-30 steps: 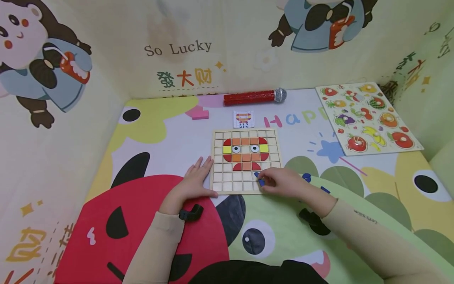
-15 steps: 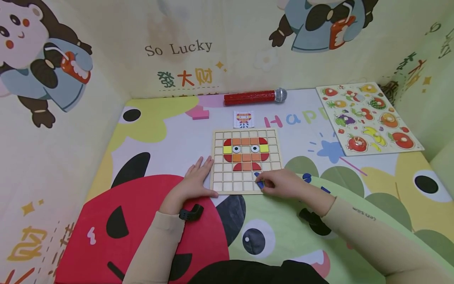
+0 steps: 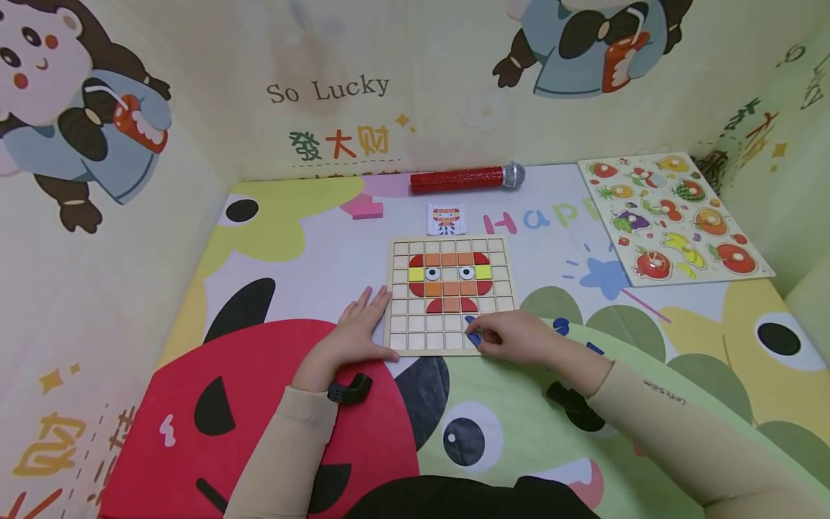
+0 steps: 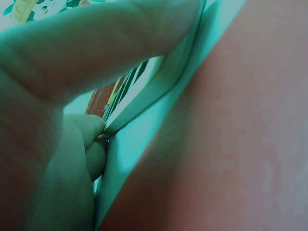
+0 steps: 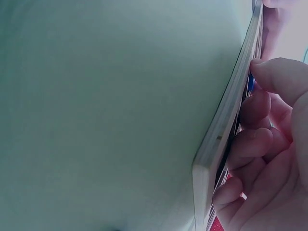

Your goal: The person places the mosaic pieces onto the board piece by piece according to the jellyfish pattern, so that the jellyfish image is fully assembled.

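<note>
A square wooden grid board [image 3: 415,342] lies on the patterned cloth. Red, orange and yellow tiles, with two round eyes [image 3: 466,273], form a face in its cells. Spread along the board's left edge is my left hand [image 3: 359,328], its fingers straight and its thumb at the lower corner. My right hand [image 3: 519,337] is over the lower right of the board, pinching a small blue tile [image 3: 474,338] with curled fingers. Just above that tile another blue piece [image 3: 470,318] shows. The fingers partly hide both, so their exact shapes cannot be told.
Behind the board lies a small picture card [image 3: 446,218], and beyond it a red microphone [image 3: 459,179]. A fruit puzzle board [image 3: 674,216] is at the far right. More blue tiles [image 3: 561,326] lie right of the right hand. A pink block [image 3: 367,210] is at back left.
The pinched blue tile has turned and shifted slightly left under the right fingertips. My left hand stays at the board's edge.
</note>
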Demonstrator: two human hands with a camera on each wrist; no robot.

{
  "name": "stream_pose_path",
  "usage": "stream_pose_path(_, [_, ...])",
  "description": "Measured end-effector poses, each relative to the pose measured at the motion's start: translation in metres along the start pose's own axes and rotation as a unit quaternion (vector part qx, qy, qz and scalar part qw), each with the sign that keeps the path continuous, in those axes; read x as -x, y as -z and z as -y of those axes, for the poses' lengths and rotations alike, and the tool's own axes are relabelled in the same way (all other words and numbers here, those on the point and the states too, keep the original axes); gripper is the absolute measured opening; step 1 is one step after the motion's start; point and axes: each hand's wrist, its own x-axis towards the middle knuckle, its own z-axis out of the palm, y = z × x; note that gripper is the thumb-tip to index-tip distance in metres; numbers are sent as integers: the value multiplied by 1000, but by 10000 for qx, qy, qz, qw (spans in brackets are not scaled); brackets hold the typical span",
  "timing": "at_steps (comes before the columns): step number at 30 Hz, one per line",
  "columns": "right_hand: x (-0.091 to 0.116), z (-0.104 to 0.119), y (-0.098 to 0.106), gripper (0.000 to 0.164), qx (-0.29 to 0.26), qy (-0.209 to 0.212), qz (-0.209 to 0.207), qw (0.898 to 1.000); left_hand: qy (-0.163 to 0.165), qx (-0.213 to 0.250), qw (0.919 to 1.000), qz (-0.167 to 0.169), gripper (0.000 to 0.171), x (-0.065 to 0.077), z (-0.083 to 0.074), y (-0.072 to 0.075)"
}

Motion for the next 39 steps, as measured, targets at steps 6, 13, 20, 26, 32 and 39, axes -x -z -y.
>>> stream_pose_path(6, [0,-1,2,23,-197,-78,18,9998,47,32,10000,78,114,0,1,0])
stream_pose_path(13, [21,-20,30,29,-1029,-641,-647,9905,-26,24,10000,28,114,-3,-1,-2])
stream_pose_path(20, [67,-65,58,33,-633,-1344,-1473,9779,50,12,9999,104,115,-2,-1,0])
stream_pose_path(26, [83,-86,55,36,-584,-1599,-1181,9783,81,9,9998,160,115,-2,1,1])
stream_pose_path(32, [81,-90,43,35,-473,-1605,-824,9825,43,27,10000,84,114,-1,1,2])
stream_pose_path(39, [79,-90,32,30,-223,-1589,-383,9863,-6,11,9999,102,114,-2,2,0])
